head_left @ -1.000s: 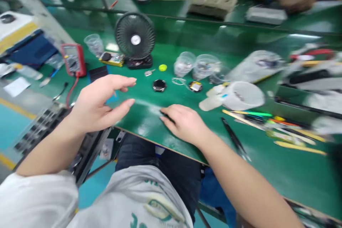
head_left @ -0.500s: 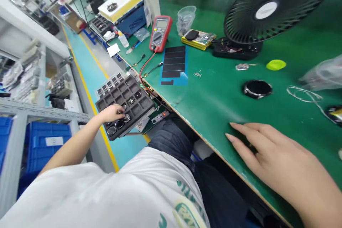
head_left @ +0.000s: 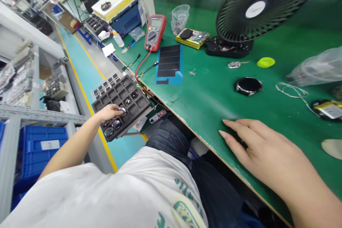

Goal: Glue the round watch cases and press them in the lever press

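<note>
Over a dark foam tray point(head_left: 139, 105) at the left of the bench, my left hand point(head_left: 109, 112) pinches a shiny round watch case point(head_left: 122, 110) by its edge. Some of the tray's square pockets hold other round watch cases, including a watch case point(head_left: 108, 132) at the near corner. My right hand point(head_left: 258, 146) rests on the green bench point(head_left: 197, 99), thumb and fingers apart, with nothing in it. Beyond it lies a round black-faced watch point(head_left: 248, 86) with a silver rim.
A red multimeter point(head_left: 155, 32) with leads stands near a blue-edged black sheet point(head_left: 169, 62). Tiny parts point(head_left: 192, 72) lie loose beside it. A black fan point(head_left: 256, 10) leans over the back. A plastic bag point(head_left: 317, 67) and a white cord point(head_left: 291, 89) are at right.
My left hand has closed on a watch case and raised it slightly from its pocket. My right hand stays resting on the bench; the whole view has shifted a little.
</note>
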Action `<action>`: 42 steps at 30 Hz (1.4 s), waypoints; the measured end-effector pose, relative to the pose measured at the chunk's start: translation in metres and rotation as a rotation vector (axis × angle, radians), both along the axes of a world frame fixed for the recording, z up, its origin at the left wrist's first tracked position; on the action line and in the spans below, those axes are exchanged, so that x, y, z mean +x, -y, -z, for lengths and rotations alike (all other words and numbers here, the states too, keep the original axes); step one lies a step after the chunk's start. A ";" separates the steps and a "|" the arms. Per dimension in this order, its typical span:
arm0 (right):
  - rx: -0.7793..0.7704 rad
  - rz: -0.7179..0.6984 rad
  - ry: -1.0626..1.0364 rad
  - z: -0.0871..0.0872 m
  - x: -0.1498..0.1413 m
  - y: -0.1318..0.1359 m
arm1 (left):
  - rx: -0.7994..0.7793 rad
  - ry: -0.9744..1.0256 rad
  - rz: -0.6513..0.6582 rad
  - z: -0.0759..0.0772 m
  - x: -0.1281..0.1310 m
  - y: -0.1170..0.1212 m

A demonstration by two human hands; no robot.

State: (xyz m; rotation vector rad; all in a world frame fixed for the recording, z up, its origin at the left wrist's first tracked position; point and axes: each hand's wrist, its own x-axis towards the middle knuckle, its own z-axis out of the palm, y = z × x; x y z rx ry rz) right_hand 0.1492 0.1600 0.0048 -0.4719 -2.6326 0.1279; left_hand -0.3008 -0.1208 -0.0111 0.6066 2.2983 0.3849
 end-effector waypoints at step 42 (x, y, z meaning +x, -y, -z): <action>-1.842 0.290 -0.959 -0.044 -0.003 0.007 | 1.383 -0.200 1.126 -0.049 0.265 -0.285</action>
